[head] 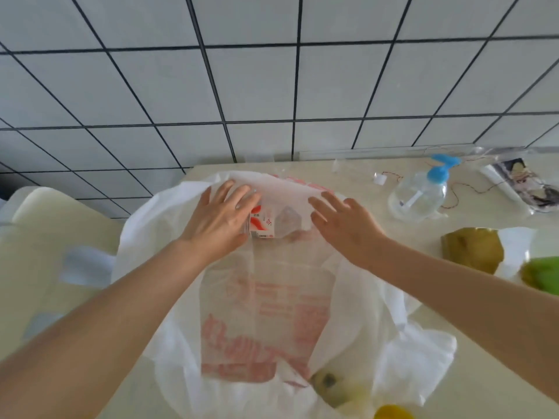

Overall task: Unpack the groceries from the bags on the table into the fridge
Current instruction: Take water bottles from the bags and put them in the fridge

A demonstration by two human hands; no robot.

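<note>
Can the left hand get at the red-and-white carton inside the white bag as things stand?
Probably yes. The left hand already rests against the carton at the mouth of the white bag. The right hand lies on the bag's upper flap, which covers only part of the carton.

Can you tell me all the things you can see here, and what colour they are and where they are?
plastic bag: one, white with red print, spread on the middle of the table
carton: one, white and red, at the bag's far end under the left hand
pump bottle: one, clear with a blue pump, far right of the table
clear packet: one, with a printed picture, far right corner
olive-brown item: one, right of the bag
green item: one, at the right edge, too blurred to name
yellow item: one, bottom edge
table: one, cream
tiled wall: white, dark lines, behind the table
left hand: on the carton
right hand: on the bag
</note>
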